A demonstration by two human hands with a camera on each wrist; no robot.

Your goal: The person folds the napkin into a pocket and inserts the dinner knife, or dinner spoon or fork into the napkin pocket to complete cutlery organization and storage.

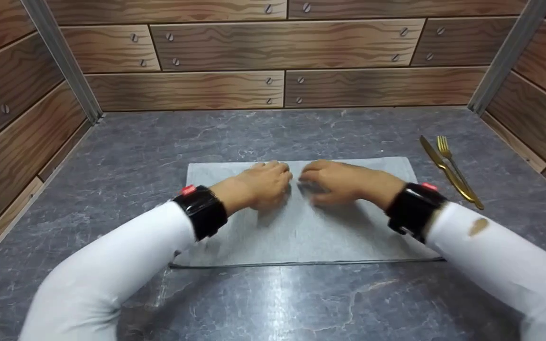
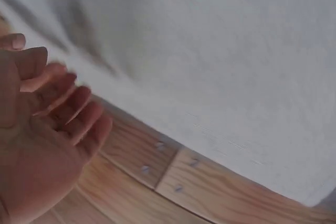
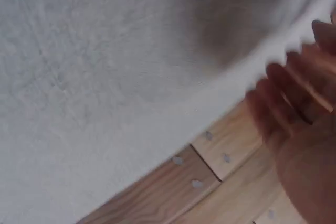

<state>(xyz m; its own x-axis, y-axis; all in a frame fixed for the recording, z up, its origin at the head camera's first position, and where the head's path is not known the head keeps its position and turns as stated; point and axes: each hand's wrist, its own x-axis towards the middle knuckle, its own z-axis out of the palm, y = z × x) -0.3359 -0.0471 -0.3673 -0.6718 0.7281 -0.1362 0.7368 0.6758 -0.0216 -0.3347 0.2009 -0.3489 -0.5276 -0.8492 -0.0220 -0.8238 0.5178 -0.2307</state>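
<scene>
A light grey cloth (image 1: pixel 301 227) lies flat on the table, its long sides running left to right. Near the middle of its far edge is my left hand (image 1: pixel 267 185), with loosely bent fingers over the cloth. Just right of it hovers my right hand (image 1: pixel 333 182), fingers spread and slightly bent, a small gap between the two hands. In the left wrist view the left palm (image 2: pixel 47 150) faces the cloth (image 2: pixel 220 66) and holds nothing. The right wrist view shows the right palm (image 3: pixel 310 156) likewise holding nothing. Whether any fingertips touch the cloth, I cannot tell.
Right of the cloth, a gold knife (image 1: pixel 453 177) and a gold fork (image 1: pixel 455 163) lie close together on the dark grey marbled table (image 1: pixel 135 142). Wood-patterned panels (image 1: pixel 282 45) wall in the back and both sides.
</scene>
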